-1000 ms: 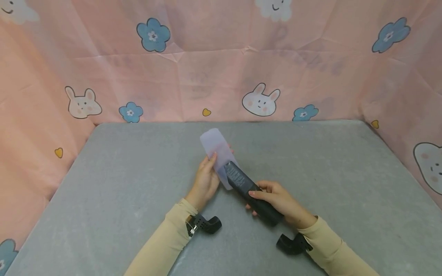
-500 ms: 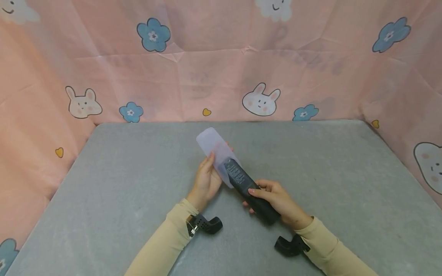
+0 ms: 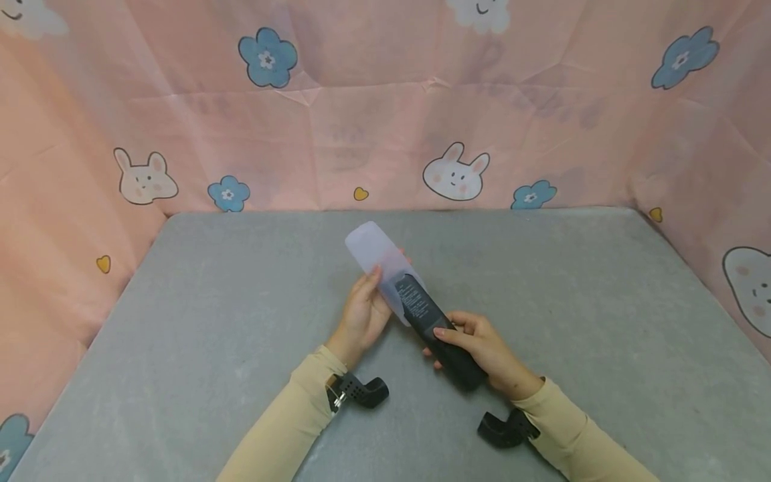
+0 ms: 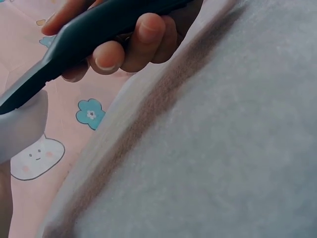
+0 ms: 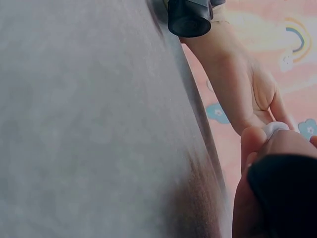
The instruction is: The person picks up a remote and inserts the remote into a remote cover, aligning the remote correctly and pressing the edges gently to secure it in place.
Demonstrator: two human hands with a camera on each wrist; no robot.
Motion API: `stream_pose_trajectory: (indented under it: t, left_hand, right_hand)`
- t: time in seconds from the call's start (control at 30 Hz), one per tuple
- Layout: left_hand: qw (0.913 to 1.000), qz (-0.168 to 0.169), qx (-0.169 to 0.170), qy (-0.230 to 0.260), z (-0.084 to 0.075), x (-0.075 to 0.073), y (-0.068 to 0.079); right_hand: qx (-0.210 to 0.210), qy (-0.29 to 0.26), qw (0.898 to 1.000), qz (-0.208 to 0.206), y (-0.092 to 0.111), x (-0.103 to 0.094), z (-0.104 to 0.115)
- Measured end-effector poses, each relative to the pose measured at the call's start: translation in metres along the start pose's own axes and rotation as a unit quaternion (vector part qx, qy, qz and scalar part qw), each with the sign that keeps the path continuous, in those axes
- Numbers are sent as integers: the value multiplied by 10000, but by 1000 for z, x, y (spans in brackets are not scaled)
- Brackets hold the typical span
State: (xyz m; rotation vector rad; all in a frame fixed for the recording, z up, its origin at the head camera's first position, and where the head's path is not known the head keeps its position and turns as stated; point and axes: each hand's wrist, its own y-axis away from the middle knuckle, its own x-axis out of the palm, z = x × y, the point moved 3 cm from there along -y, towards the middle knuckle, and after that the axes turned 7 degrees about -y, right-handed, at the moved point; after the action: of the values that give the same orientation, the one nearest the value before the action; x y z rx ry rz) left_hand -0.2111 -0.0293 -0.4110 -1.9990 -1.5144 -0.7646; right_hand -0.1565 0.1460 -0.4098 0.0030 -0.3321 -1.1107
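Observation:
A long black remote control [image 3: 446,341], pale print showing on its upturned face, lies slantwise in my right hand [image 3: 490,351], thumb on top and fingers beneath. Its far end sits at the mouth of a translucent whitish sleeve [image 3: 369,242]. My left hand [image 3: 361,314] holds that sleeve, thumb along the near edge and fingertips showing past the far edge. In the left wrist view, the tapered end of the remote overlaps the sleeve's rim [image 4: 29,119]. The right wrist view has the remote's dark near end [image 5: 287,193] close up, with the left hand [image 5: 237,84] beyond.
Both hands are over a grey table [image 3: 241,294]. Pink printed cloth [image 3: 361,134] hangs behind it and along both sides. Each wrist carries a black camera mount, one on the left [image 3: 364,391] and one on the right [image 3: 506,428].
The remote control has shifted slightly up and left with my right hand. The sleeve in my left hand has tilted a little and moved slightly. Both grips look the same.

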Motion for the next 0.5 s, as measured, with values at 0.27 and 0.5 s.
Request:
stream_pose_trajectory:
  t: [0.27,0.5]
  left_hand:
    - [9998,96,-127,-142,2,1,1]
    - [9972,382,-230,-596,4,4,3]
  right_hand:
    - [-53,137,9999,16,-1,-2,-1]
    - [-48,217,9998,12,-1,-3,0]
